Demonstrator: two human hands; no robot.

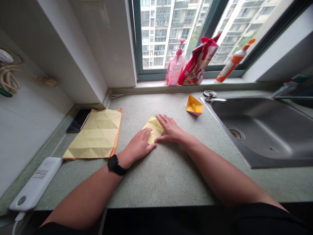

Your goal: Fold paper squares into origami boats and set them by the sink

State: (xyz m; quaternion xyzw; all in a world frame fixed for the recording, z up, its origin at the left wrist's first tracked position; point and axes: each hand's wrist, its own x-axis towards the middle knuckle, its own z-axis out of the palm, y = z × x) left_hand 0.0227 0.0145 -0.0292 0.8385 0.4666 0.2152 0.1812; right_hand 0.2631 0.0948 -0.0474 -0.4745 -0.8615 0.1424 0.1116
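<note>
A small folded piece of pale yellow paper (154, 130) lies on the counter between my hands. My left hand (140, 142) rests on its left edge, palm down, thumb and fingers apart. On its right edge lies my right hand (170, 129), fingers stretched out and thumb spread toward me. Parts of the paper are hidden under both hands. To the left is a stack of creased yellow paper sheets (97, 133) with red and orange edges. A folded orange paper shape (194, 106) stands behind my right hand, near the sink.
A steel sink (264, 127) is set into the counter (168, 182) at right. A phone (78, 120) and a white power bank (36, 182) lie at left. On the windowsill stand a pink pump bottle (175, 67), a red bag (199, 63) and an orange-white bottle (231, 63).
</note>
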